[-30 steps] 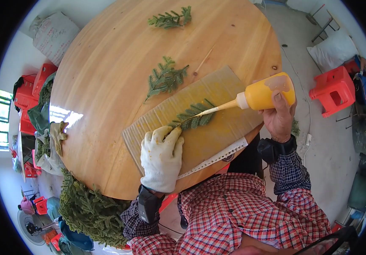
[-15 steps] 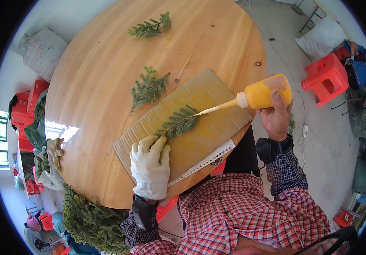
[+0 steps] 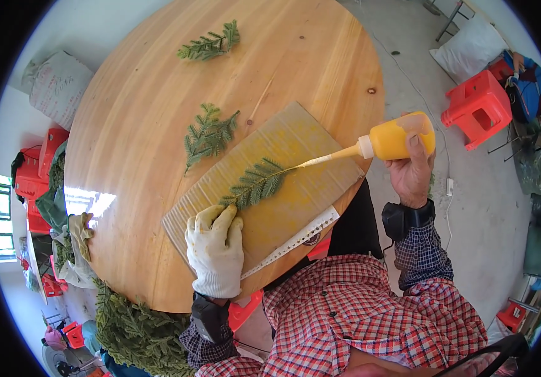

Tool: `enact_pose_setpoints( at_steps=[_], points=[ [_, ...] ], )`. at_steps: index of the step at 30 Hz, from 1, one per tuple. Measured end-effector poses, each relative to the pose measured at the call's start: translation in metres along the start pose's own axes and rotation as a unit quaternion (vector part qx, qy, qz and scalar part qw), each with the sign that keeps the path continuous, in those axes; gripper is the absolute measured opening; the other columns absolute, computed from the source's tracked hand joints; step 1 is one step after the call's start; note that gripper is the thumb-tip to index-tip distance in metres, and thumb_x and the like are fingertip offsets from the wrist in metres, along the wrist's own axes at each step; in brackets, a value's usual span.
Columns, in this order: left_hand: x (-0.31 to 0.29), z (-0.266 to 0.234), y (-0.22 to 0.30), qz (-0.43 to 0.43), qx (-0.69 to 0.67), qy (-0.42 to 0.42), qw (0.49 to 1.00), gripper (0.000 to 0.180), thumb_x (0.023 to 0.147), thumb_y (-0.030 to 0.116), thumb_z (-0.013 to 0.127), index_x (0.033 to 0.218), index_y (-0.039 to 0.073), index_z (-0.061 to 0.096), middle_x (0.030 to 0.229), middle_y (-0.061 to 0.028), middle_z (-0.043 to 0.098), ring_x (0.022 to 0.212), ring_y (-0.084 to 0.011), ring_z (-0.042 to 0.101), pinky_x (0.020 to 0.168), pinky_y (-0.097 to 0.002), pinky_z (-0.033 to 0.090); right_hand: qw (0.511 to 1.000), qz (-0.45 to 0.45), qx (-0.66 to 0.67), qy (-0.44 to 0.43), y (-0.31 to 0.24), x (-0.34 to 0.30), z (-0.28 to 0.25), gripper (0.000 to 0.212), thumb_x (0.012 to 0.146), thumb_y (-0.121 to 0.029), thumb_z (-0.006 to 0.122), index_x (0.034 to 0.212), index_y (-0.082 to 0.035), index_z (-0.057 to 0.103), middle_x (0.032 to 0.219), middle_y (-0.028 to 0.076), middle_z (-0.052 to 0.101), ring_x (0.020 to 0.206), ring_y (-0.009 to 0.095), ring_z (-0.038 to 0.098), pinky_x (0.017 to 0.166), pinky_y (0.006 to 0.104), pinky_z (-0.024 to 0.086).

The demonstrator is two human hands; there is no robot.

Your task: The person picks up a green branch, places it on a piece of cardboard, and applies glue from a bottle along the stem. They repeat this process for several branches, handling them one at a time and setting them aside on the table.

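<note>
The right hand has its grip wrapped around a yellow squeeze bottle, fingers covering part of its far side, so the bottle's base is hard to make out. From that grip the long nozzle runs out to the left, its tip at the upper end of a green fern sprig lying on a sheet of cardboard on the round wooden table. The left hand, in a whitish glove, presses flat with its fingertips on the sprig's lower stem (the stem end itself is hidden beneath the glove); its grip is spread and holds nothing. Just right of this hand a white perforated strip pokes out along the cardboard's near edge. Beyond the cardboard lie two more sprigs, one near, one far. A heap of green fronds under the table's edge is partly cut off by the picture's dark rim
</note>
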State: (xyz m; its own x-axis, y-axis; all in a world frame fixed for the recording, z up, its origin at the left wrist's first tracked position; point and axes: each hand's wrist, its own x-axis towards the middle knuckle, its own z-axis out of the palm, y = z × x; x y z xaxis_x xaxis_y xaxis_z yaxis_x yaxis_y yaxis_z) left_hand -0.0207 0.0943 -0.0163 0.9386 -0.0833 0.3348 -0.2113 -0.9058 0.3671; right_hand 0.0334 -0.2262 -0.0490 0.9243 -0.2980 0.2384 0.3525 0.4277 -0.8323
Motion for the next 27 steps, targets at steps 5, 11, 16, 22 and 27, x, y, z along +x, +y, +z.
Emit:
enact_pose_setpoints(
  at_steps=[5,11,16,22,27],
  points=[
    [0.013,0.012,0.009,0.044,-0.003,0.002,0.999,0.015,0.076,0.008,0.067,0.090,0.003,0.068,0.093,-0.0126,0.061,0.088,-0.0317,0.056,0.079,-0.0404,0.046,0.998,0.002,0.003,0.063,-0.001,0.000,-0.017,0.039,0.089,-0.017,0.061,0.122,-0.005,0.046,0.104,0.008,0.058,0.087,0.019,0.063,0.060,0.0303,0.053],
    [0.004,-0.019,0.021,-0.003,0.046,-0.066,0.997,0.045,0.081,0.028,0.070,0.116,0.002,0.061,0.109,-0.0221,0.061,0.094,-0.0357,0.060,0.090,-0.0413,0.045,0.997,0.004,0.034,0.070,-0.003,0.004,0.014,0.037,0.084,-0.013,0.066,0.116,-0.007,0.046,0.087,0.004,0.057,0.066,0.014,0.060,0.045,0.0239,0.046],
    [0.005,-0.012,0.040,0.038,0.052,0.004,0.998,0.043,0.079,0.027,0.072,0.113,0.001,0.063,0.104,-0.0225,0.062,0.091,-0.0365,0.060,0.085,-0.0422,0.047,0.993,0.020,0.064,0.092,-0.004,0.000,0.025,0.044,0.084,-0.017,0.069,0.119,-0.006,0.046,0.087,0.003,0.058,0.068,0.010,0.061,0.045,0.0223,0.046],
    [0.009,-0.008,0.042,0.044,0.128,0.065,0.989,0.043,0.078,0.025,0.072,0.113,0.001,0.063,0.103,-0.0235,0.062,0.090,-0.0372,0.060,0.078,-0.0423,0.050,0.973,0.097,0.183,0.105,0.013,0.002,0.053,0.044,0.083,-0.030,0.070,0.110,-0.003,0.048,0.079,0.005,0.060,0.058,0.007,0.057,0.043,0.0202,0.044],
    [0.014,-0.003,0.035,-0.004,0.084,-0.016,0.996,0.045,0.081,0.025,0.071,0.118,0.002,0.060,0.111,-0.0230,0.061,0.094,-0.0358,0.060,0.081,-0.0398,0.050,0.978,0.088,0.162,0.096,0.007,-0.001,0.057,0.046,0.083,-0.032,0.070,0.111,-0.002,0.048,0.080,0.005,0.060,0.057,0.008,0.057,0.042,0.0202,0.043]
  ],
)
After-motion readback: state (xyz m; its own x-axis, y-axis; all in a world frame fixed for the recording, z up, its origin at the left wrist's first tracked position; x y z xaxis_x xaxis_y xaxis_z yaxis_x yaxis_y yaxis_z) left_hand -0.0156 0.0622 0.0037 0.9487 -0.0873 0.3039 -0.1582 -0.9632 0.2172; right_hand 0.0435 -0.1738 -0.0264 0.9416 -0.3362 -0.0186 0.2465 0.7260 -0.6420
